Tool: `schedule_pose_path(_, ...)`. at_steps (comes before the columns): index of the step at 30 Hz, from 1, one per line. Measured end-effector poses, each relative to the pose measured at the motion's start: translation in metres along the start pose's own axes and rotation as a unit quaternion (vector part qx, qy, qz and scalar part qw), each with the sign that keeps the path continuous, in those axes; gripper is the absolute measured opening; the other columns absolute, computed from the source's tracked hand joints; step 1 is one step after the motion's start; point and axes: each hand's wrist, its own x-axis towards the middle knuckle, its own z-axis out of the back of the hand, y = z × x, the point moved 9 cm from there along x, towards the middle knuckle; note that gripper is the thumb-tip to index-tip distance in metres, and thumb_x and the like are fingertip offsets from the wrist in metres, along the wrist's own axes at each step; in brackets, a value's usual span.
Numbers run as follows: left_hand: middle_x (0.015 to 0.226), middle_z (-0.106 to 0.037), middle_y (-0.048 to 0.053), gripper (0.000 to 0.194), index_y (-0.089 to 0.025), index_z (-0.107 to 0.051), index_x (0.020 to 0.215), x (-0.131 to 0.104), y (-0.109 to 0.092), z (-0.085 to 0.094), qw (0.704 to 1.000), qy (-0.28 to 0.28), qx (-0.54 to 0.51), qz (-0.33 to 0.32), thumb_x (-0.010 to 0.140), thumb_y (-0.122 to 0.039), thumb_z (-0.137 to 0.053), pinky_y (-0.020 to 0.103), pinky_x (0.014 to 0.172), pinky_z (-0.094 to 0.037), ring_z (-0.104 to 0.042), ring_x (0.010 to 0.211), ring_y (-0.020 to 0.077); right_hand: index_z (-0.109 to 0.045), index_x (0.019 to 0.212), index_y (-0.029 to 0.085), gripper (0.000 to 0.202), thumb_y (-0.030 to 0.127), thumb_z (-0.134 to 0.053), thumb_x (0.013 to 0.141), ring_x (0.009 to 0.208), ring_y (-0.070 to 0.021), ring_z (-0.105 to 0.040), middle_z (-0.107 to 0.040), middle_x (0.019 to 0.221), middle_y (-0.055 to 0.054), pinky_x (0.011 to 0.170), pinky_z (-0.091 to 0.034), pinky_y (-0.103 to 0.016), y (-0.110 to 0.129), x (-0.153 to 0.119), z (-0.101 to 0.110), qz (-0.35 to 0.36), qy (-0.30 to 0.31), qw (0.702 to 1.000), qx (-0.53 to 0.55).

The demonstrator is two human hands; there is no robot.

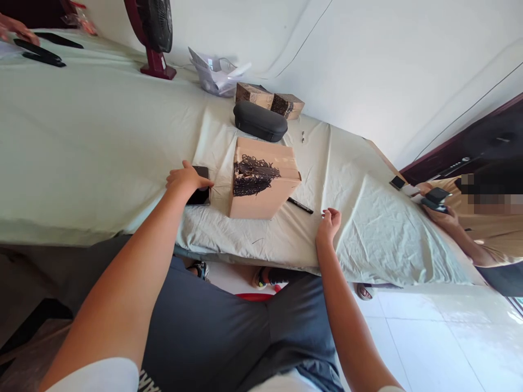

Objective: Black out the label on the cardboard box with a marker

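My left hand [183,178] is over a black smartphone [200,197] lying on the cloth, its thumb across the screen to the right edge and its fingers on the left side. Right of the phone stands a cardboard box [261,198] with dense black scribbles over its top and front edge. A black marker pen [300,206] lies by the box's right corner. Just beyond the pen, my right hand [329,222] rests on the cloth with its fingers curled in; a tiny pale spot shows at the fingertips, too small to name.
Behind the box are a black zip case [260,121], scribbled cardboard boxes [255,96], a clear plastic basket [208,79] and a fan [157,69]. Another person's hand [18,30] is near black strips at far left. At right, a person [486,231] holds a dark object.
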Motion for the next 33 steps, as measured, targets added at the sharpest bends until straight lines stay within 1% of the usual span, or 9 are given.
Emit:
schedule_pose_path(3,0.155,-0.048,0.045,0.150,-0.002,-0.041,0.155,-0.008,0.032,0.009,0.972,0.010,0.064,0.225,0.040,-0.085,-0.089,0.070,0.100,-0.052,-0.053,0.145,0.0631,-0.056,0.099,0.026,0.025,0.045,-0.051,0.083,0.097,-0.0226,-0.065,-0.063,0.099,-0.002,0.097,-0.054,-0.040,0.001,0.000,0.001,-0.002,-0.003,1.000,0.000)
schedule_pose_path(5,0.154,-0.052,0.040,0.152,-0.004,-0.032,0.160,-0.010,0.026,0.021,0.968,-0.021,0.031,0.249,0.044,-0.078,-0.094,0.073,0.105,-0.049,-0.052,0.147,0.0620,-0.055,0.099,0.026,0.024,0.045,-0.051,0.083,0.096,-0.0224,-0.064,-0.062,0.099,-0.002,0.096,-0.054,-0.040,0.002,-0.001,0.001,-0.003,-0.003,1.000,0.002)
schedule_pose_path(10,0.137,-0.069,0.019,0.130,-0.018,-0.032,0.155,-0.037,-0.031,0.070,0.978,-0.162,-0.057,0.115,0.051,-0.049,-0.103,0.081,0.111,-0.047,-0.064,0.135,0.0516,-0.056,0.099,0.025,0.023,0.043,-0.052,0.084,0.094,-0.0222,-0.064,-0.061,0.099,-0.003,0.094,-0.055,-0.040,0.003,-0.001,-0.001,-0.008,0.002,1.000,0.016)
schedule_pose_path(13,0.146,-0.067,0.019,0.109,-0.020,-0.031,0.155,-0.078,-0.081,0.093,0.979,-0.202,-0.033,0.018,0.066,-0.033,-0.093,0.076,0.108,-0.054,-0.067,0.131,0.0488,-0.056,0.100,0.025,0.023,0.042,-0.053,0.085,0.093,-0.0222,-0.063,-0.061,0.099,-0.003,0.094,-0.055,-0.041,0.003,-0.002,-0.001,-0.011,0.004,1.000,0.021)
schedule_pose_path(16,0.160,-0.058,0.018,0.101,-0.023,-0.032,0.155,-0.119,-0.129,0.103,0.968,-0.228,-0.045,-0.098,0.070,-0.029,-0.088,0.067,0.116,-0.056,-0.064,0.141,0.0439,-0.056,0.100,0.026,0.023,0.043,-0.053,0.086,0.091,-0.0218,-0.063,-0.061,0.098,-0.002,0.091,-0.055,-0.040,0.002,-0.002,-0.002,-0.014,0.007,1.000,0.022)
schedule_pose_path(18,0.161,-0.057,0.016,0.096,-0.028,-0.032,0.153,-0.136,-0.149,0.099,0.962,-0.224,-0.049,-0.147,0.075,-0.032,-0.087,0.060,0.115,-0.059,-0.065,0.141,0.0396,-0.056,0.100,0.026,0.024,0.044,-0.054,0.085,0.090,-0.0217,-0.063,-0.061,0.097,-0.002,0.090,-0.055,-0.040,0.001,-0.002,-0.003,-0.016,0.010,1.000,0.021)
schedule_pose_path(22,0.148,-0.062,0.013,0.097,-0.033,-0.030,0.154,-0.146,-0.160,0.077,0.963,-0.196,-0.046,-0.181,0.076,-0.035,-0.087,0.056,0.098,-0.067,-0.070,0.130,0.0386,-0.055,0.101,0.026,0.026,0.045,-0.055,0.084,0.090,-0.0216,-0.062,-0.060,0.096,-0.001,0.092,-0.055,-0.041,-0.001,-0.001,-0.003,-0.018,0.013,1.000,0.020)
schedule_pose_path(25,0.153,-0.059,0.013,0.098,-0.036,-0.027,0.157,-0.143,-0.159,0.067,0.960,-0.186,-0.067,-0.200,0.082,-0.042,-0.088,0.057,0.104,-0.066,-0.067,0.135,0.0389,-0.056,0.100,0.025,0.025,0.044,-0.055,0.084,0.090,-0.0214,-0.062,-0.060,0.096,-0.001,0.091,-0.056,-0.040,-0.001,0.000,-0.004,-0.017,0.014,0.999,0.023)
schedule_pose_path(33,0.144,-0.060,0.012,0.098,-0.035,-0.025,0.151,-0.135,-0.151,0.066,0.963,-0.173,-0.109,-0.175,0.081,-0.050,-0.092,0.055,0.098,-0.066,-0.072,0.120,0.0344,-0.058,0.098,0.025,0.024,0.043,-0.058,0.083,0.087,-0.0208,-0.062,-0.061,0.094,-0.001,0.090,-0.055,-0.040,0.001,-0.001,-0.003,-0.016,0.016,0.999,0.037)
